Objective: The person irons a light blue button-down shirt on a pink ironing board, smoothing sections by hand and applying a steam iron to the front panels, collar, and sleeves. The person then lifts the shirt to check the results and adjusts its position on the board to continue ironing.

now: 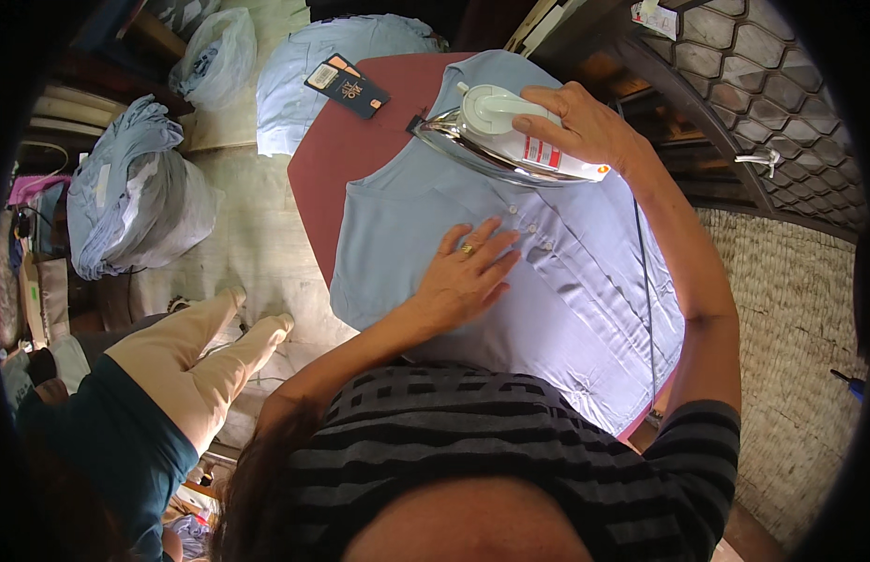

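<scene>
A light blue buttoned shirt (407, 215) lies spread over a dark red ironing board (313, 192). My right hand (575, 126) is wrapped round the handle of a white iron (496, 117), whose metal soleplate rests on the upper part of the shirt. My left hand (470, 267), a ring on one finger, lies flat on the fabric beside the button placket (532, 228), fingers spread. A black cord (643, 272) runs down across the right side of the shirt. At the board's far left lies a dark card tag (349, 86) with a pale label.
Folded blue cloth (346, 56) is heaped beyond the board. Left on the floor are a bundle of blue garments in clear plastic (144, 192) and a plastic bag (219, 61). A seated person in beige trousers (191, 356) is at lower left. A dark metal lattice gate (772, 103) stands at right.
</scene>
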A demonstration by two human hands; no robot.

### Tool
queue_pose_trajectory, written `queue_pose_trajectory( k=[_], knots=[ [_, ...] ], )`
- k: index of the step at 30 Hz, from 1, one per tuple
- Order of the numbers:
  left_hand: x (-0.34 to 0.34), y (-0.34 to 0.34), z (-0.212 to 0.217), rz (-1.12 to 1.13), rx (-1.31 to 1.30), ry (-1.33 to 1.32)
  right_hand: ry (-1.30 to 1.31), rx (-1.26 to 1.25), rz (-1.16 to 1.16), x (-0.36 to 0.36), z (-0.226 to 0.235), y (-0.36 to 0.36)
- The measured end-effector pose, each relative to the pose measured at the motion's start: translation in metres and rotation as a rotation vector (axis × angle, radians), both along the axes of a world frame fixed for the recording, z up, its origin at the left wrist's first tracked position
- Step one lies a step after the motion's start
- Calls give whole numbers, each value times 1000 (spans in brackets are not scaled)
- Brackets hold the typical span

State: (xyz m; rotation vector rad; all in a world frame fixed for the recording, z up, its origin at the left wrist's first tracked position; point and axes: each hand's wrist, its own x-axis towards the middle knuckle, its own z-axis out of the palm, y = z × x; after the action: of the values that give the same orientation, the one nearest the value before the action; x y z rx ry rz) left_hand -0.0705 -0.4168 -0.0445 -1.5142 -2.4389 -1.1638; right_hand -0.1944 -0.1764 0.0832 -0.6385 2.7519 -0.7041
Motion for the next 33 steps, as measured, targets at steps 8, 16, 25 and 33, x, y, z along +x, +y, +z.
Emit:
queue_pose_trajectory(
  k=[8, 16, 25, 33],
  knots=[
    [17, 11, -8, -125, -112, 19, -8, -38, 104, -2, 7, 18],
    [19, 8, -4, -157, -127, -1, 113, 62, 307, -16, 2, -6],
    [22, 13, -5, -201, -72, -66, 106, 22, 409, -29, -4, -31],
    [23, 15, -10, -218, -42, -84, 58, 35, 457, -26, -6, -38]
  ],
)
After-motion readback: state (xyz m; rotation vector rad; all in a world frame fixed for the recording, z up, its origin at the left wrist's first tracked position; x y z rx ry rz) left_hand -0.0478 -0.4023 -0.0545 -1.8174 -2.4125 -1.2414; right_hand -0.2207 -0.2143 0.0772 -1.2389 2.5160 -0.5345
